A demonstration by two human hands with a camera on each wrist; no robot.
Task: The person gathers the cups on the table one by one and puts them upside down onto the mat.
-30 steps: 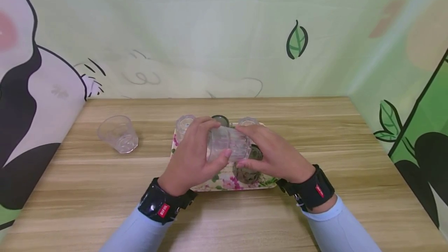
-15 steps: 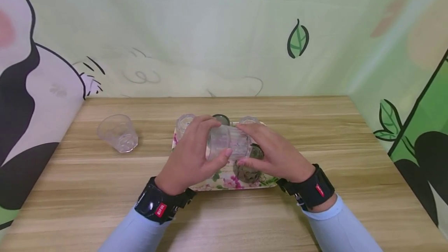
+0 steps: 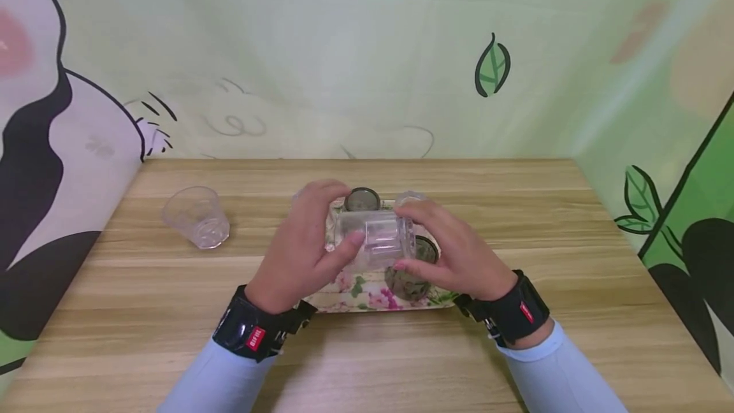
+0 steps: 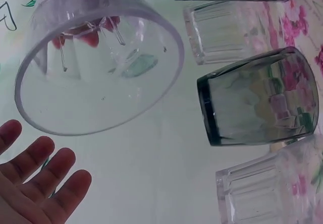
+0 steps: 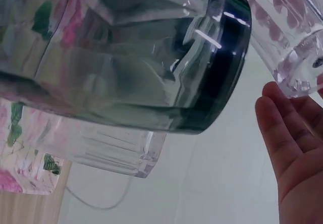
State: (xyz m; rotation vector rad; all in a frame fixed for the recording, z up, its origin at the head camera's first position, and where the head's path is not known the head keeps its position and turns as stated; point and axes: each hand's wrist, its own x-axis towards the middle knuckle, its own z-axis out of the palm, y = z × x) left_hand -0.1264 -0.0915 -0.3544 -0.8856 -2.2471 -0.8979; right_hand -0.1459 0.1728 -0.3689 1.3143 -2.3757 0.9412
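A clear drinking glass point(image 3: 378, 241) lies on its side in the air above a floral tray point(image 3: 344, 303), its mouth facing left. My right hand point(image 3: 461, 250) grips it round the base with fingers and thumb. My left hand point(image 3: 306, 247) is at the mouth end; in the left wrist view its fingers point(image 4: 60, 166) spread apart from the rim. Upturned on the tray stand a grey glass point(image 3: 362, 200) at the back, another grey glass point(image 3: 408, 280) nearer me, and a clear glass point(image 3: 410, 197) at back right. My left hand hides most of the tray's left side.
Another clear glass point(image 3: 197, 218) stands apart on the wooden table point(image 3: 367, 362), left of the tray. Behind the table hangs a pale green cloth point(image 3: 321, 56) with printed drawings. Dark bands point(image 3: 252, 330) circle both wrists.
My left hand has drawn back a little to the left, its fingers coming away from the glass. The held glass has levelled slightly, and more of the back grey glass shows.
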